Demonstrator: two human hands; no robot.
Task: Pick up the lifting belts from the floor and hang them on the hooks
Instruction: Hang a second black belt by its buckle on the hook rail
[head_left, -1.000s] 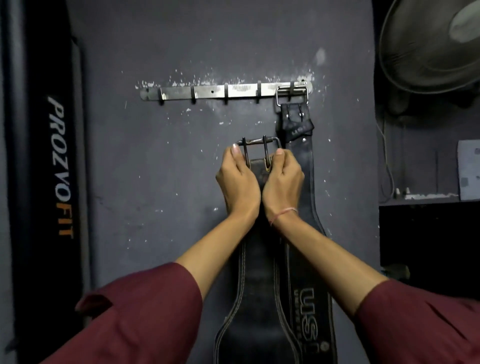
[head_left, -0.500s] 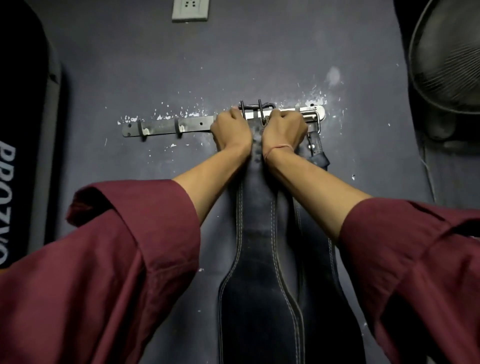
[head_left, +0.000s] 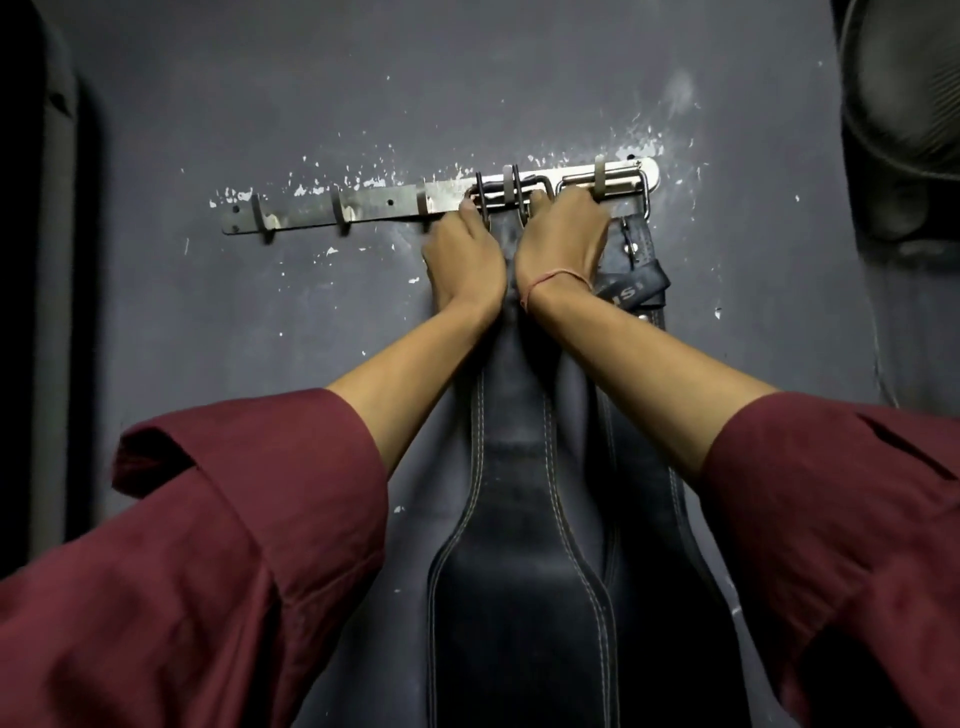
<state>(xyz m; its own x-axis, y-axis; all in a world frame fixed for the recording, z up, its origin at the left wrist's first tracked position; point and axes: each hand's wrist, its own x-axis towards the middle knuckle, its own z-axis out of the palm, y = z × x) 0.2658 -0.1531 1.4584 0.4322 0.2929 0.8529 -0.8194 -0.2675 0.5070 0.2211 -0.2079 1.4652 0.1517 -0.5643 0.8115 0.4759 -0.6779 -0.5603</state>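
A dark grey painted wall, chipped white in spots, fills the view. 2 maroon sleeves come in from the bottom corners. Between them a wide black leather lifting belt with pale stitching along both edges hangs down the wall, broad at the bottom and narrowing toward the top. Partly behind it, on its right, a second black belt lies flat on the wall, its rectangular steel buckle frame looped over the rightmost hook of a long steel hook rail screwed across the wall.

The left hand and the right hand sit side by side, touching, at the narrow top of the stitched belt, directly under the rail. The fingers of both hands are curled round that top end and grip it, with the strap running down between the 2 wrists. Just above them, the belt's 2-pronged metal buckle lies against the rail at the 4th hook from the left. Whether it has caught on that hook cannot be told. A thin red thread circles the right wrist.
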